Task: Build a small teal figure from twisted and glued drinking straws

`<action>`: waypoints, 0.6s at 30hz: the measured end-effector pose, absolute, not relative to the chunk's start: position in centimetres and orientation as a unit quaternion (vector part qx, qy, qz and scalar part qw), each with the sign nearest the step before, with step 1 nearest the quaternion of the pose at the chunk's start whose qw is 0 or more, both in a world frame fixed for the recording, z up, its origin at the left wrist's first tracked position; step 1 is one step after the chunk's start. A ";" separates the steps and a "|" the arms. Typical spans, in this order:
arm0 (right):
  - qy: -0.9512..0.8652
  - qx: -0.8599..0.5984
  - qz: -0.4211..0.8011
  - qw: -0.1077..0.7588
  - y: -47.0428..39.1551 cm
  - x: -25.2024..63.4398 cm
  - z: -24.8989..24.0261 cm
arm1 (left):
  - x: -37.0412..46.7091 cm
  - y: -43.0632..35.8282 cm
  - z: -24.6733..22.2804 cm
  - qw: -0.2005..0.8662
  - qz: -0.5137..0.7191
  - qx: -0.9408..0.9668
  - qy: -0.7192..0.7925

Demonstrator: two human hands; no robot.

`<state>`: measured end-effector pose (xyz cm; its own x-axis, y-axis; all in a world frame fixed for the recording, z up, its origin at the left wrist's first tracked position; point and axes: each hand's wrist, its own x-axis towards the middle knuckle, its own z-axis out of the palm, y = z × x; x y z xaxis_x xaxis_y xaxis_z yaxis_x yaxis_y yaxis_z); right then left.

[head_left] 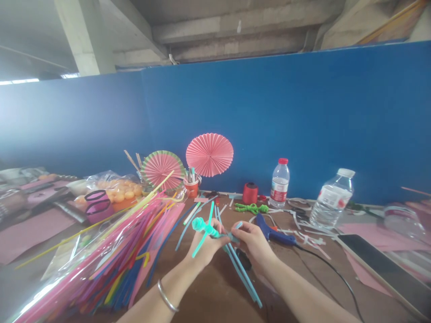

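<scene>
Table: a brown table runs the full width, its far edge tight against a blue partition wall.
Straw pack: here's the big one, a clear plastic pack of coloured straws, sprawled from the near-left corner up toward the middle, loose yellow ones poking out at its far end.
Pink sheets: flat pink paper along the left edge, more by the right edge.
Tablet: a dark slab lies at an angle near the right edge.
Paper fans: a pink fan stands up at the far edge, and a green-rimmed fan sits just left of it.
Bottles: a tilted bottle with a white cap toward the far right, and an upright red-capped bottle left of it.
Ball bag: a bag of orange balls at the far left.
Glue gun: a blue glue gun lies just beyond the right hand, its black cord trailing toward the near edge.
Left hand: the left hand, bangle on the wrist, is pinched around a teal fuzzy stem coiled over pale blue straws.
Right hand: the right hand is closed on the same bundle, touching it just right of the left.
Bundle: it is lifted over the table's middle, with the long straw ends slanting down toward the near edge.
Small bits: a red thread spool, a red cup of sticks and a green twisted cord lie along the far edge.
</scene>
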<state>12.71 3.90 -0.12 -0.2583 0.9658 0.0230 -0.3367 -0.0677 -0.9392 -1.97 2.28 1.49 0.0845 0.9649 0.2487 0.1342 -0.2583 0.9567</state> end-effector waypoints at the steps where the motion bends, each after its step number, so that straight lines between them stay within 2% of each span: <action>1: -0.456 -0.338 0.656 0.498 3.9 12.7 -0.1 | -2.0 2.2 1.5 0.410 0.504 0.613 0.450; 7: -0.434 -0.347 0.681 0.478 4.0 12.6 -0.3 | -2.0 2.1 1.8 0.403 0.481 0.640 0.444; 13: -0.545 -0.426 0.526 0.495 4.5 12.6 -0.7 | -2.0 2.2 1.7 0.426 0.504 0.605 0.445; 18: -0.584 -0.418 0.500 0.484 4.1 12.5 -0.6 | -1.7 2.2 1.8 0.405 0.536 0.582 0.459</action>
<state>12.47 4.14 -0.65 -0.1834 0.9720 0.1471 0.0044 0.1505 -0.9886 -1.75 2.21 1.83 0.0039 0.9678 0.2516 0.1006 -0.2507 0.9628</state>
